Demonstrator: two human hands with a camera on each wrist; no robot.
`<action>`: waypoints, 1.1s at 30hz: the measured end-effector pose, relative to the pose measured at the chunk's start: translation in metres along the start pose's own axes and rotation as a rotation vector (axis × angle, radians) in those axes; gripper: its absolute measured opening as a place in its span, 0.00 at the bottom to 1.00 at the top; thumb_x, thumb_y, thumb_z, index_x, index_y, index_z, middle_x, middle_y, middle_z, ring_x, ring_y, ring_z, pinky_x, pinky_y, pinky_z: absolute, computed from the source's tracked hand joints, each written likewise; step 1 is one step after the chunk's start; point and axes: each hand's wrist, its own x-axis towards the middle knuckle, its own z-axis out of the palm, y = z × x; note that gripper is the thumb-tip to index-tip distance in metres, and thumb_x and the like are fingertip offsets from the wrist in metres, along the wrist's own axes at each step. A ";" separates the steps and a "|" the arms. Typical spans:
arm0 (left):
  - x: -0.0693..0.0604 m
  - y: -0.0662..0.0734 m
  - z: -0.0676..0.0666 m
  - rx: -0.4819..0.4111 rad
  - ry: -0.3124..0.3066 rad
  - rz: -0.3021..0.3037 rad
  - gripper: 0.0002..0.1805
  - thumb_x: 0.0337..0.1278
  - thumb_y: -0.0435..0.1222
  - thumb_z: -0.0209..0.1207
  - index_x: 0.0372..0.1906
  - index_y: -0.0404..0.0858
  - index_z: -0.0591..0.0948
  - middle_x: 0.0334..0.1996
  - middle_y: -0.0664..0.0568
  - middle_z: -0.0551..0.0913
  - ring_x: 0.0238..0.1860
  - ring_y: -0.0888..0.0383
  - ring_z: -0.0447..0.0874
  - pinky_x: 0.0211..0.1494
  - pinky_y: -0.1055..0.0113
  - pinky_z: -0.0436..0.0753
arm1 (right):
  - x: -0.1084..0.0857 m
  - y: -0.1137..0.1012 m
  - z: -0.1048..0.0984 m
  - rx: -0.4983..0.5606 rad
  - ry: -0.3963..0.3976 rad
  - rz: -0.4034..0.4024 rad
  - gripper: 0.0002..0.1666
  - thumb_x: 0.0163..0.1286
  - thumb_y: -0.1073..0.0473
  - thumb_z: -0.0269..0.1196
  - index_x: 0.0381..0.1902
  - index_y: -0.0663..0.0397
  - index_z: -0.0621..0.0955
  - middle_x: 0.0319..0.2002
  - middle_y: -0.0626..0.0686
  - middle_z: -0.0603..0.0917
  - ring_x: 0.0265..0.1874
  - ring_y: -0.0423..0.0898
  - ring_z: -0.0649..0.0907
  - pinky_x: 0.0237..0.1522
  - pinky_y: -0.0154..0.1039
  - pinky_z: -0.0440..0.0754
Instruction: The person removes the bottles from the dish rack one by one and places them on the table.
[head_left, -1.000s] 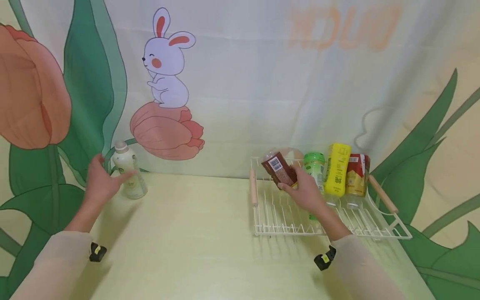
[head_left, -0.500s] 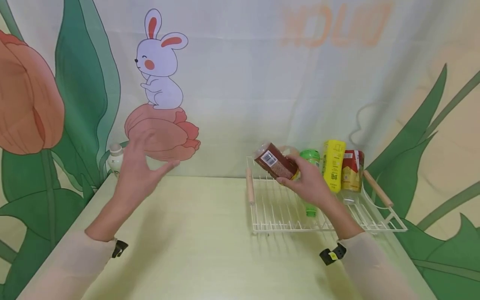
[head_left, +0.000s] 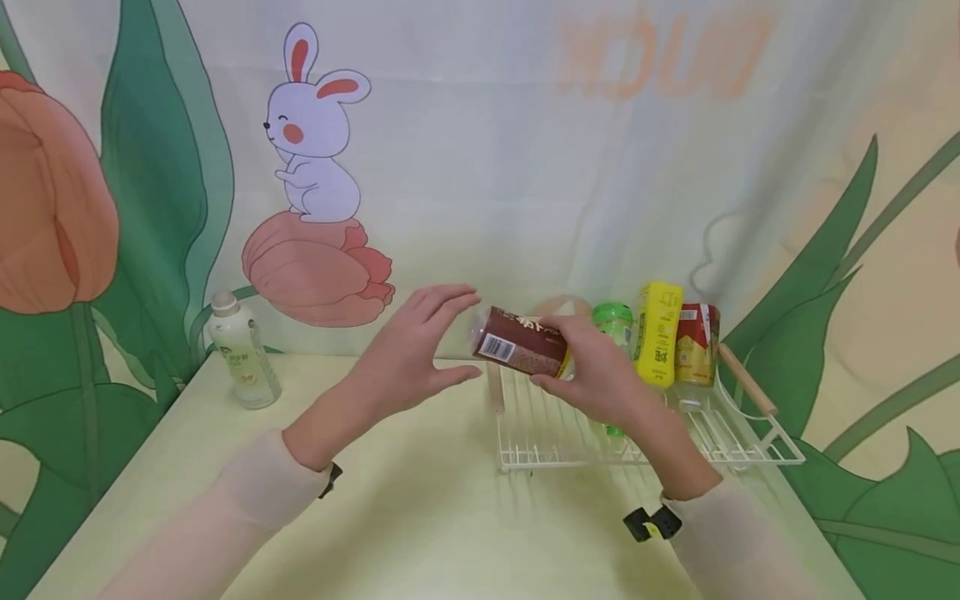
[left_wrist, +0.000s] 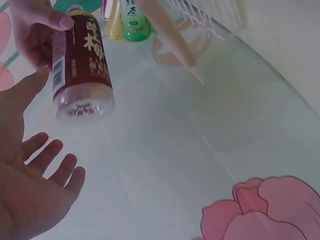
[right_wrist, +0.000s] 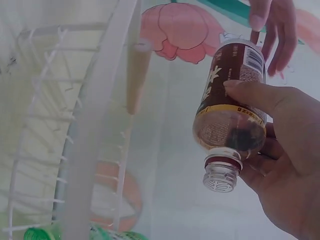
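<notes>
My right hand [head_left: 600, 371] grips a clear plastic bottle [head_left: 517, 342] with a brown label, above the left part of a white wire rack. The bottle lies tilted, its base toward the left hand; in the right wrist view its clear neck [right_wrist: 222, 172] points down. Just left of the base, my left hand [head_left: 397, 358] has its fingers and thumb spread apart, with nothing between them. A small gap separates it from the bottle in the left wrist view. The right hand's far fingers are hidden behind the bottle in the head view.
The wire rack [head_left: 570, 460] has wooden handles [head_left: 746, 379]. In it lean a green bottle [head_left: 613, 321], a yellow bottle [head_left: 660, 333] and a red-and-gold labelled bottle [head_left: 696, 342]. A pale bottle [head_left: 243, 358] stands upright at the table's back left, before a printed curtain [head_left: 465, 167].
My left hand has moved right, from beside the pale bottle to near the brown-labelled bottle. The right hand has brought that bottle left and turned it closer to level.
</notes>
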 end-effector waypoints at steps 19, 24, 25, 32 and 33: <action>-0.019 0.023 0.052 0.245 -0.076 0.035 0.38 0.47 0.45 0.83 0.64 0.38 0.81 0.59 0.49 0.82 0.62 0.48 0.78 0.68 0.54 0.79 | -0.022 -0.024 0.041 -0.101 0.062 -0.126 0.42 0.56 0.60 0.84 0.65 0.60 0.76 0.58 0.57 0.81 0.54 0.52 0.81 0.51 0.46 0.88; -0.030 0.021 0.061 0.240 -0.072 -0.018 0.39 0.47 0.44 0.82 0.65 0.38 0.80 0.60 0.49 0.81 0.62 0.49 0.78 0.66 0.57 0.81 | -0.024 -0.027 0.050 -0.091 0.052 -0.115 0.41 0.57 0.60 0.83 0.65 0.60 0.77 0.59 0.57 0.80 0.56 0.52 0.81 0.53 0.46 0.88; -0.031 0.022 0.061 0.234 -0.070 -0.031 0.39 0.47 0.44 0.82 0.65 0.38 0.80 0.60 0.49 0.81 0.62 0.49 0.78 0.66 0.57 0.81 | -0.024 -0.028 0.051 -0.088 0.052 -0.114 0.41 0.57 0.61 0.83 0.65 0.59 0.77 0.59 0.56 0.80 0.56 0.52 0.81 0.54 0.46 0.87; -0.038 0.024 0.063 0.211 -0.068 -0.073 0.40 0.45 0.44 0.84 0.65 0.38 0.80 0.60 0.49 0.81 0.62 0.50 0.78 0.67 0.58 0.81 | -0.026 -0.030 0.056 -0.094 0.053 -0.109 0.41 0.57 0.60 0.83 0.65 0.57 0.77 0.61 0.55 0.80 0.58 0.51 0.81 0.58 0.46 0.86; -0.038 0.024 0.062 0.217 -0.067 -0.072 0.40 0.45 0.44 0.84 0.65 0.38 0.80 0.60 0.49 0.81 0.62 0.50 0.78 0.68 0.58 0.80 | -0.026 -0.030 0.056 -0.097 0.054 -0.111 0.41 0.57 0.60 0.83 0.65 0.57 0.77 0.61 0.55 0.80 0.58 0.51 0.81 0.58 0.46 0.86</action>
